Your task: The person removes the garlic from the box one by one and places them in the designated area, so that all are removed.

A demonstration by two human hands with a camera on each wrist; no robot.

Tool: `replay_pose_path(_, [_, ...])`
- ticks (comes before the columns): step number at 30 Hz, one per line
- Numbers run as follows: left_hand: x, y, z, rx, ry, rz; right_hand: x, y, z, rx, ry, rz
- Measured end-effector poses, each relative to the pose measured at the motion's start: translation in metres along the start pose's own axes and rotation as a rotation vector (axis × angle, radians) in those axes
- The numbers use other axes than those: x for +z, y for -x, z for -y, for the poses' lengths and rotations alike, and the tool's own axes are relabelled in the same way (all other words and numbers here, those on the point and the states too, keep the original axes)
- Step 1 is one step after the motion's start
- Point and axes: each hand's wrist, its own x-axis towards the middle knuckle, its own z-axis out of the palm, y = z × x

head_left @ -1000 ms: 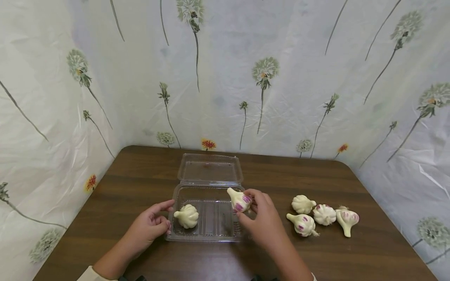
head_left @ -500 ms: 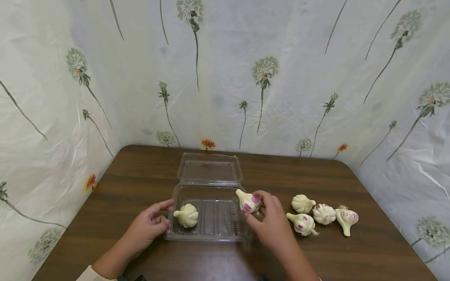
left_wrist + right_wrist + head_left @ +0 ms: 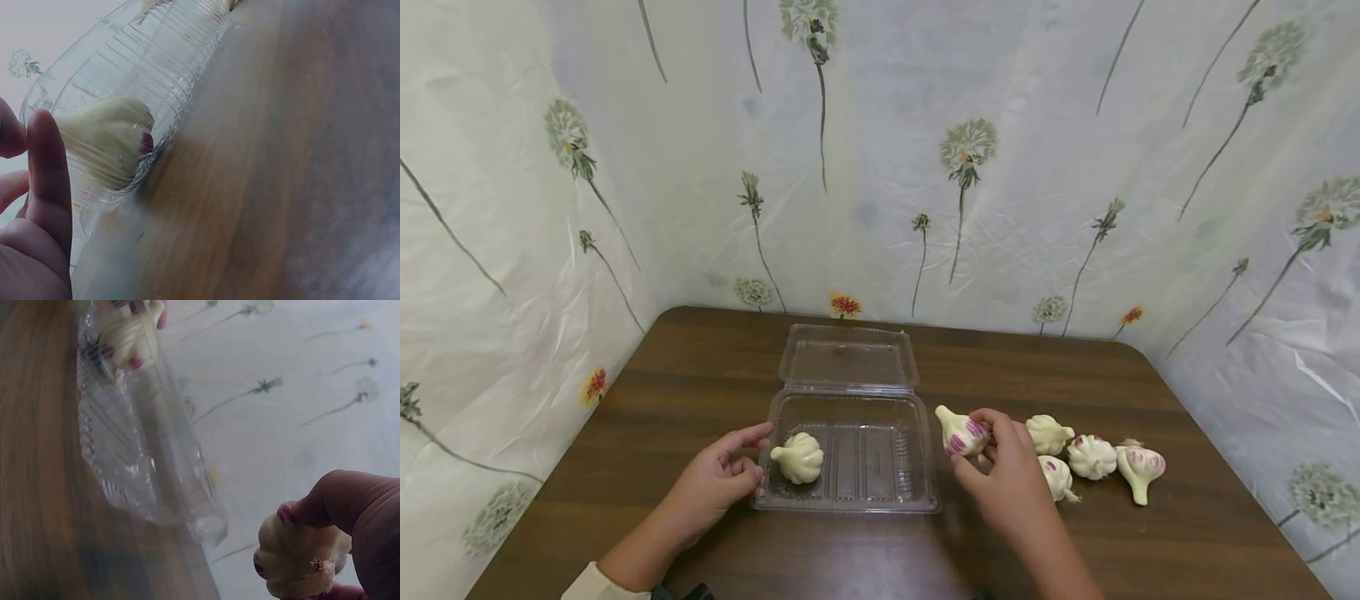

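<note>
Hold the purple-striped garlic (image 3: 962, 435) softly, clamped in the right hand's grip (image 3: 1006, 471) just right of the clear box (image 3: 880, 442). Steady its left edge (image 3: 772, 410) with the left hand (image 3: 718, 472), spread and touching lightly.

I see a clear plastic container (image 3: 880, 467) sitting open, hinged lid (image 3: 848, 358) folded out on the far side, left hand (image 3: 715, 483) touching its left rim. Inside, at the left end: one cream garlic bulb (image 3: 800, 458), stem left, purple patches visible in both wrist views. Purple-streaked bulb (image 3: 961, 435) pinched in right hand (image 3: 1009, 471), just right of the container, stem pointing far-left.
</note>
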Motion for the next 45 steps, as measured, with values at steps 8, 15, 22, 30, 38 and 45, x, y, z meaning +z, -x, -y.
replay_pose_path(8, [-0.001,-0.001,-0.003,-0.013,0.001,-0.001,-0.006,0.005,-0.011,-0.002,0.014,-0.046])
replay_pose_path(15, [0.001,-0.001,-0.003,-0.011,-0.009,0.0,-0.004,0.012,-0.02,-0.032,0.035,-0.092])
replay_pose_path(22, [0.001,0.0,-0.001,-0.01,-0.011,-0.004,-0.008,0.017,-0.027,-0.024,0.042,-0.112])
replay_pose_path(30, [0.001,0.0,-0.002,-0.015,-0.006,-0.004,-0.016,0.021,-0.031,0.007,0.056,-0.127])
replay_pose_path(38, [0.002,-0.002,-0.003,-0.01,-0.002,0.005,-0.031,0.023,-0.038,0.045,0.098,-0.141])
replay_pose_path(45, [0.002,-0.003,-0.003,-0.05,-0.025,-0.012,-0.04,0.024,-0.045,0.037,0.119,-0.179])
